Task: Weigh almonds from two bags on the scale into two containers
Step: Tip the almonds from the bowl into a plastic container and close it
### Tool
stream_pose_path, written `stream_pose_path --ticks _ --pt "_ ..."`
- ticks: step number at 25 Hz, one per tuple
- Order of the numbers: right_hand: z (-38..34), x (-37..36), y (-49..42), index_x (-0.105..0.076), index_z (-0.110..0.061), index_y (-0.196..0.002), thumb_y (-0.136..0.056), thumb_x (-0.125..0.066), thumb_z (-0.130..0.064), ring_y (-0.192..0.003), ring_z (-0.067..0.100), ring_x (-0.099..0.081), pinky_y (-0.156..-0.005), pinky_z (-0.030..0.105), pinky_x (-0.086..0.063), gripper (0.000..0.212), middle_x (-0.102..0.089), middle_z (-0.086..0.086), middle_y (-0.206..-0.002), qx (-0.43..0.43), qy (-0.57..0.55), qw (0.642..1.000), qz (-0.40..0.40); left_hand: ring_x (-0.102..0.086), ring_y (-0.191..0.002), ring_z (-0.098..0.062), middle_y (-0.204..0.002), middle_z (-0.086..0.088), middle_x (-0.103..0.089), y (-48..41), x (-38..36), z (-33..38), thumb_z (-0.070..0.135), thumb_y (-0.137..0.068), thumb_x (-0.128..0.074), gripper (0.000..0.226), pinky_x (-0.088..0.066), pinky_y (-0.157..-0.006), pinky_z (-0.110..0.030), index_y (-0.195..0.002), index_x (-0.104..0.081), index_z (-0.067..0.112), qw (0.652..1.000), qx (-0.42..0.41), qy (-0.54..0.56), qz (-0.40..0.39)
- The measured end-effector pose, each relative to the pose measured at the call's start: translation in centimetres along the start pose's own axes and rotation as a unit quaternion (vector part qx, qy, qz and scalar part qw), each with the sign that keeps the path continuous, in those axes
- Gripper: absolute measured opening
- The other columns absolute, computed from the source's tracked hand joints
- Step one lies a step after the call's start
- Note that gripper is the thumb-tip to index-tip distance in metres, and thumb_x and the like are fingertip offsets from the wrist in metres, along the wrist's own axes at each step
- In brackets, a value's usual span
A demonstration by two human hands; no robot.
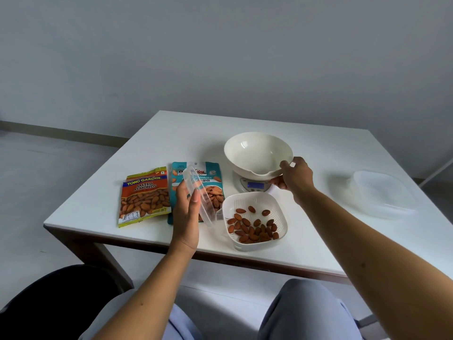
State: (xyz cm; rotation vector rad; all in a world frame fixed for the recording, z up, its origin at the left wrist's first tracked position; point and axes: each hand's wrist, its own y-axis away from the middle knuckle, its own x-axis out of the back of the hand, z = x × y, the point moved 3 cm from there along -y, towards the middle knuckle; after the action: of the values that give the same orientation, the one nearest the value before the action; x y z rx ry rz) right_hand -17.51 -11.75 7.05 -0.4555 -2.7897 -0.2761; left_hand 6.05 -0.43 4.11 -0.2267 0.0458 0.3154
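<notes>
A white square container (255,200) near the table's front edge holds several almonds (252,227). My left hand (186,217) grips a clear plastic lid (201,197), tilted on edge just left of that container. My right hand (295,179) holds the rim of the empty cream bowl (257,155), which sits on the white scale (255,185) with its lit blue display. Two almond bags lie flat at the left: an orange salted-almonds bag (144,197) and a teal bag (210,182), partly hidden behind the lid.
A second clear container (382,192) stands at the table's right side. The white table (171,136) has its front edge close to my knees. A dark shape lies on the floor at the lower left.
</notes>
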Motion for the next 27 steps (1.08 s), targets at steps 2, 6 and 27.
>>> stream_pose_path --ticks 2,6,27 --pt "0.0 0.1 0.0 -0.039 -0.012 -0.138 -0.097 -0.047 -0.032 -0.091 0.033 -0.068 -0.059 0.03 -0.057 0.047 -0.06 0.017 -0.121 0.01 0.002 1.0 -0.009 -0.047 -0.118 -0.011 -0.132 0.001 -0.041 0.2 -0.1 0.2 0.081 -0.062 -0.044 0.059 -0.049 -0.093 -0.032 -0.114 -0.034 0.054 1.0 0.004 -0.002 0.001" --pt "1.7 1.2 2.0 -0.048 -0.009 -0.124 -0.098 -0.037 -0.047 -0.065 0.024 -0.063 -0.051 0.026 -0.045 0.048 -0.07 0.016 -0.09 0.023 0.008 1.0 0.004 -0.049 -0.122 -0.012 -0.136 -0.003 -0.044 0.4 -0.3 0.2 0.092 -0.051 -0.048 0.091 -0.048 -0.097 -0.03 -0.128 -0.038 0.045 1.0 0.01 -0.007 -0.027" --pt "6.8 3.4 8.4 -0.041 -0.014 -0.054 -0.099 -0.045 -0.028 -0.044 0.013 -0.037 -0.05 0.027 -0.031 0.047 -0.046 -0.003 -0.046 0.153 0.085 0.981 -0.08 0.0 -0.147 -0.017 -0.159 0.009 0.0 1.6 -7.7 2.4 0.084 -0.062 -0.053 0.11 -0.015 -0.12 -0.048 -0.151 -0.012 0.035 0.728 -0.147 -0.569 -0.352"
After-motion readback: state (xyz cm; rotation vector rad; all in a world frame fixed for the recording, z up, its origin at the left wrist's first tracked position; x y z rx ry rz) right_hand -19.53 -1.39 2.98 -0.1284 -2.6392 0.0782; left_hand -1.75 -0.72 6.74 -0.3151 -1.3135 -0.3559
